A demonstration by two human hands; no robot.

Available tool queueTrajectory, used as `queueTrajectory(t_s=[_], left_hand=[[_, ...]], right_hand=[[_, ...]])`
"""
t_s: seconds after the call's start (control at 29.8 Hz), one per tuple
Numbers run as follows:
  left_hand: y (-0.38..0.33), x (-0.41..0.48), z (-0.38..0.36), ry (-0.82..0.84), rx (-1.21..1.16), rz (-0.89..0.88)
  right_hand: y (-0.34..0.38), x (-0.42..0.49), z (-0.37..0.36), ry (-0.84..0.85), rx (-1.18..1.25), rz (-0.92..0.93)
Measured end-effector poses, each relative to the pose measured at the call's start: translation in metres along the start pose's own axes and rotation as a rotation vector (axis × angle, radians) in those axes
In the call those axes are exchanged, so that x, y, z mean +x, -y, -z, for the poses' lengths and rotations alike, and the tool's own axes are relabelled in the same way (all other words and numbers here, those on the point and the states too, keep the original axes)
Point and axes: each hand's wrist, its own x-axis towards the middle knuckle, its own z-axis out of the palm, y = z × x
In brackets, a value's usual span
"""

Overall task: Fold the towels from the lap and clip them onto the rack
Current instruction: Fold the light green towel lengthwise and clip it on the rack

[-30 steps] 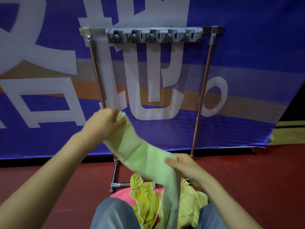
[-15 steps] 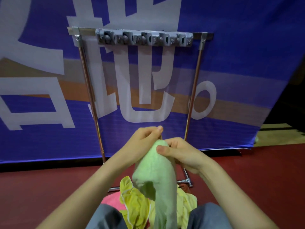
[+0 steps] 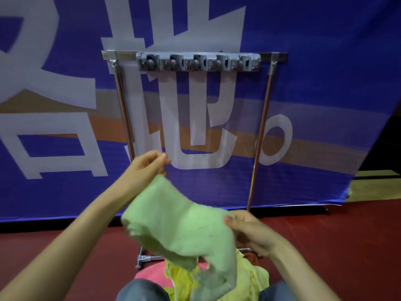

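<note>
A green towel (image 3: 180, 224) held slack between two hands, above the lap and in front of the rack (image 3: 263, 118)

The left hand (image 3: 149, 168) is raised and curled on the towel's upper corner, though its fingertips are blurred and the exact grip cannot be made out. The right hand (image 3: 249, 232) sits lower and well apart from it, with the thumb pressed on the towel's right edge and the fingers behind the cloth. The towel sags between the two hands and its lower end hangs down over a yellow towel (image 3: 258, 276) and a pink towel (image 3: 149, 271) heaped on the lap. The rack stands on the red floor (image 3: 336, 246) against a blue banner (image 3: 314, 61), and the grey clips (image 3: 198, 63) along its top bar carry no cloth
</note>
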Motion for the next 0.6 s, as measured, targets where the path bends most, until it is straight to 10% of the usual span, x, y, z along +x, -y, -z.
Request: queueTrajectory(t_s=[0.2, 0.6], left_hand=[[0.027, -0.015, -0.030, 0.496, 0.019, 0.334], [-0.048, 0.008, -0.077, 0.556, -0.204, 0.198]], right_hand=[[0.056, 0.017, -0.007, 0.027, -0.076, 0.060], [0.102, 0.000, 0.017, -0.210, -0.070, 0.082]])
